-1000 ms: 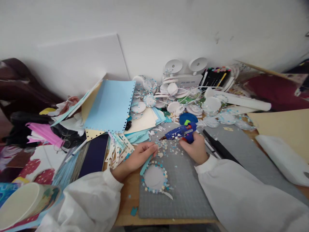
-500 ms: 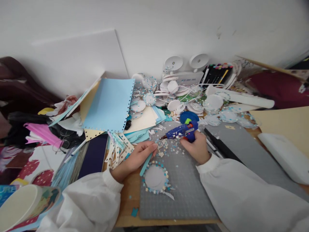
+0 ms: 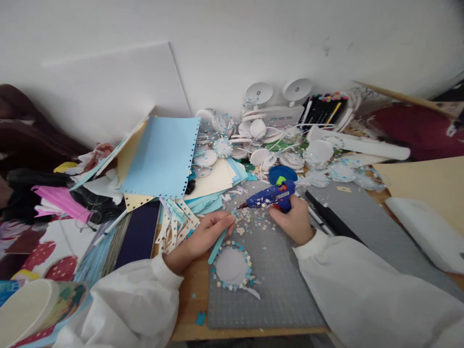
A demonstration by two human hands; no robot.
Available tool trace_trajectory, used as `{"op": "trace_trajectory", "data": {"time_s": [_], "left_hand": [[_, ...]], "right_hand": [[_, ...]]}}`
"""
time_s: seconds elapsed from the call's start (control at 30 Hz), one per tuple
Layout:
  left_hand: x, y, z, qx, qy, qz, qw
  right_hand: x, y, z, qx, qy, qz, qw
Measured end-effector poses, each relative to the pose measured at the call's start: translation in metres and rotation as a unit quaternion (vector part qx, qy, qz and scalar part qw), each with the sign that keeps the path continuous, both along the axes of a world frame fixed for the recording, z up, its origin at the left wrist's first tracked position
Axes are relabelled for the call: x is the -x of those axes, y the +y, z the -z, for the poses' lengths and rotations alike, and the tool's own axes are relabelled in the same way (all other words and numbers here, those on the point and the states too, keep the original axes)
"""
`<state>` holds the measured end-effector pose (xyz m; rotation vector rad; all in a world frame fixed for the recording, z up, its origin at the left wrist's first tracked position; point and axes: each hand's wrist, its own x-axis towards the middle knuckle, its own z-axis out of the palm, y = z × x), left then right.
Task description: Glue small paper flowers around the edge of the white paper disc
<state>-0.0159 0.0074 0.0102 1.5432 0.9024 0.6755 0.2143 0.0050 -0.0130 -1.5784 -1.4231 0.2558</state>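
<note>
My left hand [image 3: 213, 231] pinches a slim flat teal tool [image 3: 217, 247], its lower end slanting down toward me. Whatever is at the tool's upper end is too small to make out. My right hand [image 3: 293, 220] is wrapped round the handle of a blue glue gun [image 3: 270, 195]. The gun's nozzle points left and sits close to my left fingertips. Below my hands, a white disc ringed with small blue and cream stars [image 3: 232, 266] lies on the grey cutting mat [image 3: 268, 309]. Loose paper stars [image 3: 250, 220] are scattered under the gun.
Punched blue paper [image 3: 159, 157] leans at the left, above cut strips [image 3: 177, 224]. Behind the mat are piled white discs [image 3: 259, 157], a blue round lid [image 3: 282, 174] and boxed markers [image 3: 326, 110]. A black tool [image 3: 333, 217] lies right of my right hand; a paper cup [image 3: 32, 309] stands front left.
The whole view has shifted very slightly. Both hands keep the same holds, and the glue gun and starred disc stay in place relative to each other.
</note>
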Motion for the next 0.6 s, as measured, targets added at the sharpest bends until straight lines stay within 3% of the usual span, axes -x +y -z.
{"op": "trace_trajectory", "data": {"time_s": [0.6], "left_hand": [[0.0002, 0.0008, 0.0005, -0.001, 0.01, 0.005, 1.0]], "right_hand": [[-0.001, -0.0012, 0.0018, -0.026, -0.043, 0.035, 0.998]]}}
